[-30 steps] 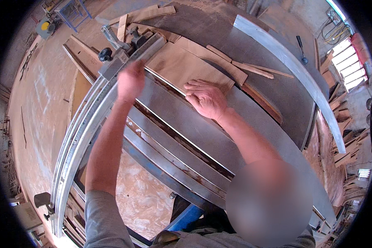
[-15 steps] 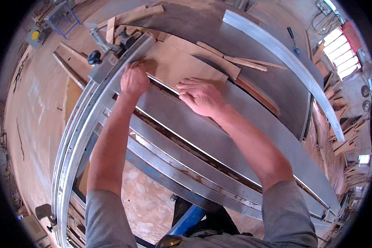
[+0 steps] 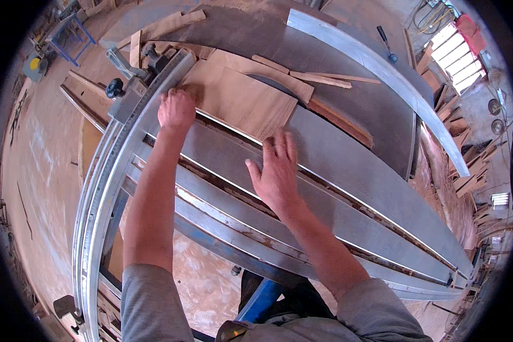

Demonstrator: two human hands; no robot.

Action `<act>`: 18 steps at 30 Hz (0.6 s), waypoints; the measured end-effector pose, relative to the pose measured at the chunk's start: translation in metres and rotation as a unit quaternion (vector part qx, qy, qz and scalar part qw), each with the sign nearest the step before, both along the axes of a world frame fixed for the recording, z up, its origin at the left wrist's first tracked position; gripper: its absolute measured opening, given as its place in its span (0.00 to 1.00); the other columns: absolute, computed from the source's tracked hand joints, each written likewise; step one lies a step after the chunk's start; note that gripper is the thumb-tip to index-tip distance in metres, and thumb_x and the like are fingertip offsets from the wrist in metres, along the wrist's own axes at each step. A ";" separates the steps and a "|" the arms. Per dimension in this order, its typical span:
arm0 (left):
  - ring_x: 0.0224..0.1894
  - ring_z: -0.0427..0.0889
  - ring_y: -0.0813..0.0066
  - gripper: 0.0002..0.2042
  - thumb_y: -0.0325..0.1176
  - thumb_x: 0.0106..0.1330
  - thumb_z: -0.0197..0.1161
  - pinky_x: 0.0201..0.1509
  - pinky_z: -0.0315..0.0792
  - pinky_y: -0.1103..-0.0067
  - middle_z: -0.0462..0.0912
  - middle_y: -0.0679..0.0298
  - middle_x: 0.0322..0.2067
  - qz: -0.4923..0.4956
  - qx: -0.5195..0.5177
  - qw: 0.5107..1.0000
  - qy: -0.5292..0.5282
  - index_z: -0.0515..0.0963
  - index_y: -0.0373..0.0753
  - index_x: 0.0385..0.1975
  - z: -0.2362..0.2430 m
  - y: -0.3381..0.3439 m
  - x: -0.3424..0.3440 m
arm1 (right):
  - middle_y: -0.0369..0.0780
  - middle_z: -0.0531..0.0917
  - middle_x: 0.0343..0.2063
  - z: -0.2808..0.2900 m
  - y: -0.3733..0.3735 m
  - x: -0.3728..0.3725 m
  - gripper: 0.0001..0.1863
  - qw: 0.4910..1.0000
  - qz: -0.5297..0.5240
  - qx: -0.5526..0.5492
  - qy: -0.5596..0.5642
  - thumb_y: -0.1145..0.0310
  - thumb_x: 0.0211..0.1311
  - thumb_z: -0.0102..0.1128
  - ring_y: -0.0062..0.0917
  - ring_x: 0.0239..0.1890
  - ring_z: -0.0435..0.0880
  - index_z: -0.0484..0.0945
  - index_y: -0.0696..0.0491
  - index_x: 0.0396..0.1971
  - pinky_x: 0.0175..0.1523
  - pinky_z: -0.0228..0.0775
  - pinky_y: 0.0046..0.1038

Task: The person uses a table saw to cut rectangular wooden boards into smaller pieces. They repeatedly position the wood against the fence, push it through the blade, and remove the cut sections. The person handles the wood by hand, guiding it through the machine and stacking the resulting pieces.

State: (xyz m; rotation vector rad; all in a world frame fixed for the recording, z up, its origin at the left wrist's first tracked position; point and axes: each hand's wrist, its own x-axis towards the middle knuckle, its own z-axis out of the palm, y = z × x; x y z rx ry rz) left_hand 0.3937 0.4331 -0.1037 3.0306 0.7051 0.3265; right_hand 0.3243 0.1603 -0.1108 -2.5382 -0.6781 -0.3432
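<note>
A flat, light brown wooden board lies on the grey metal saw table, with its left end beside a metal fence with a scale. At the board's near left corner, by the fence, my left hand is closed, its fingers curled; its fingertips are partly hidden. My right hand has its fingers stretched out and its thumb apart. Its fingertips reach the board's near right corner, and its palm is over the metal bed.
Thin wood offcuts lie beyond the board. A long curved-looking metal guard bar spans the far right. Farther off are a black-handled tool and scrap wood. Slots run along the metal bed.
My right hand has drawn back from the board's top toward its near right corner, and its fingers have straightened. My left hand stays by the fence. The view has shifted slightly.
</note>
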 end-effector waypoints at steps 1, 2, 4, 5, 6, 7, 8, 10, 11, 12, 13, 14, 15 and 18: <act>0.54 0.76 0.51 0.15 0.34 0.65 0.51 0.55 0.75 0.65 0.79 0.50 0.49 -0.005 0.001 1.000 0.009 0.80 0.31 0.40 0.001 0.000 0.001 | 0.63 0.60 0.61 -0.003 -0.001 -0.002 0.34 0.999 -0.015 -0.001 0.031 0.55 0.58 0.64 0.54 0.66 0.57 0.68 0.66 0.55 0.70 0.47 0.49; 0.54 0.76 0.51 0.14 0.33 0.65 0.51 0.55 0.74 0.65 0.79 0.49 0.49 -0.010 0.001 1.000 0.019 0.80 0.31 0.40 0.002 0.001 0.002 | 0.63 0.61 0.61 -0.004 0.000 -0.002 0.33 0.998 -0.021 0.029 0.049 0.56 0.58 0.64 0.55 0.66 0.57 0.68 0.66 0.55 0.70 0.47 0.50; 0.54 0.76 0.51 0.14 0.33 0.64 0.51 0.56 0.74 0.65 0.79 0.49 0.49 -0.012 0.000 1.000 0.027 0.80 0.31 0.40 0.003 0.000 0.003 | 0.63 0.62 0.60 -0.003 0.008 -0.005 0.32 0.992 -0.033 0.090 0.087 0.58 0.59 0.63 0.56 0.66 0.57 0.68 0.67 0.55 0.70 0.46 0.50; 0.55 0.76 0.51 0.14 0.33 0.64 0.51 0.56 0.74 0.65 0.79 0.49 0.49 -0.011 -0.002 1.000 0.024 0.81 0.31 0.40 0.003 0.000 0.003 | 0.63 0.64 0.59 -0.005 0.010 -0.005 0.31 0.988 -0.029 0.128 0.082 0.59 0.60 0.63 0.55 0.64 0.60 0.67 0.67 0.55 0.69 0.50 0.50; 0.55 0.76 0.51 0.14 0.33 0.64 0.51 0.56 0.74 0.65 0.79 0.49 0.49 -0.009 -0.004 1.000 0.021 0.81 0.31 0.40 0.003 0.000 0.003 | 0.62 0.66 0.57 -0.007 0.012 -0.004 0.30 0.983 -0.025 0.165 0.076 0.61 0.61 0.62 0.53 0.63 0.63 0.67 0.67 0.55 0.67 0.53 0.50; 0.55 0.76 0.51 0.14 0.33 0.64 0.51 0.56 0.74 0.65 0.79 0.50 0.49 -0.012 -0.004 1.000 0.026 0.81 0.31 0.40 0.003 0.001 0.002 | 0.61 0.68 0.56 -0.009 0.013 -0.005 0.29 0.976 -0.020 0.203 0.071 0.62 0.62 0.61 0.52 0.61 0.66 0.66 0.67 0.55 0.66 0.57 0.49; 0.55 0.76 0.51 0.15 0.34 0.64 0.51 0.57 0.74 0.65 0.79 0.50 0.49 -0.015 -0.003 0.999 0.032 0.81 0.31 0.40 0.003 0.002 0.001 | 0.59 0.70 0.53 -0.009 0.010 -0.008 0.28 0.946 -0.031 0.286 0.151 0.62 0.62 0.61 0.48 0.57 0.70 0.67 0.67 0.55 0.62 0.61 0.47; 0.56 0.75 0.51 0.15 0.35 0.65 0.51 0.57 0.73 0.65 0.78 0.50 0.50 -0.008 -0.023 0.999 0.039 0.81 0.32 0.40 0.004 0.003 -0.006 | 0.54 0.76 0.47 0.008 0.006 -0.019 0.26 0.843 -0.050 0.437 0.309 0.63 0.64 0.59 0.40 0.49 0.78 0.67 0.67 0.54 0.56 0.71 0.42; 0.56 0.75 0.51 0.15 0.36 0.65 0.51 0.57 0.73 0.64 0.78 0.49 0.51 -0.001 -0.042 0.998 0.039 0.81 0.32 0.40 0.006 0.000 -0.009 | 0.46 0.78 0.40 0.014 0.010 -0.016 0.23 0.713 -0.070 0.591 0.370 0.62 0.65 0.58 0.27 0.39 0.80 0.69 0.63 0.52 0.47 0.77 0.33; 0.56 0.75 0.51 0.16 0.36 0.65 0.51 0.57 0.73 0.64 0.77 0.49 0.51 0.000 -0.060 0.998 0.036 0.81 0.32 0.41 0.011 -0.005 -0.008 | 0.45 0.78 0.39 0.011 0.007 -0.008 0.23 0.672 -0.086 0.604 0.421 0.61 0.65 0.58 0.26 0.39 0.79 0.69 0.62 0.51 0.46 0.78 0.33; 0.55 0.76 0.50 0.16 0.37 0.66 0.51 0.57 0.73 0.64 0.78 0.49 0.51 -0.006 -0.062 0.998 0.023 0.81 0.32 0.41 0.011 -0.001 -0.009 | 0.44 0.78 0.39 0.006 0.006 0.001 0.22 0.626 -0.096 0.614 0.471 0.60 0.65 0.58 0.26 0.38 0.79 0.69 0.61 0.51 0.45 0.78 0.33; 0.55 0.76 0.50 0.16 0.38 0.66 0.52 0.57 0.73 0.64 0.78 0.48 0.51 -0.012 -0.064 0.998 0.010 0.80 0.32 0.42 0.009 0.005 -0.010 | 0.42 0.78 0.38 0.003 0.006 0.008 0.22 0.577 -0.105 0.620 0.521 0.60 0.66 0.58 0.25 0.37 0.79 0.70 0.60 0.51 0.44 0.79 0.33; 0.54 0.77 0.49 0.17 0.38 0.66 0.52 0.57 0.73 0.64 0.79 0.48 0.50 -0.014 -0.066 0.998 -0.001 0.80 0.32 0.42 0.009 0.009 -0.015 | 0.43 0.77 0.41 0.022 0.011 0.009 0.24 0.546 -0.088 0.619 0.559 0.59 0.66 0.57 0.27 0.40 0.79 0.67 0.60 0.54 0.43 0.81 0.35; 0.49 0.79 0.46 0.19 0.43 0.66 0.53 0.55 0.73 0.66 0.81 0.47 0.47 -0.067 -0.100 0.991 -0.061 0.80 0.32 0.43 0.008 0.014 -0.040 | 0.44 0.75 0.46 0.032 0.018 -0.003 0.27 0.572 -0.057 0.605 0.551 0.58 0.66 0.57 0.30 0.43 0.78 0.64 0.61 0.56 0.41 0.81 0.37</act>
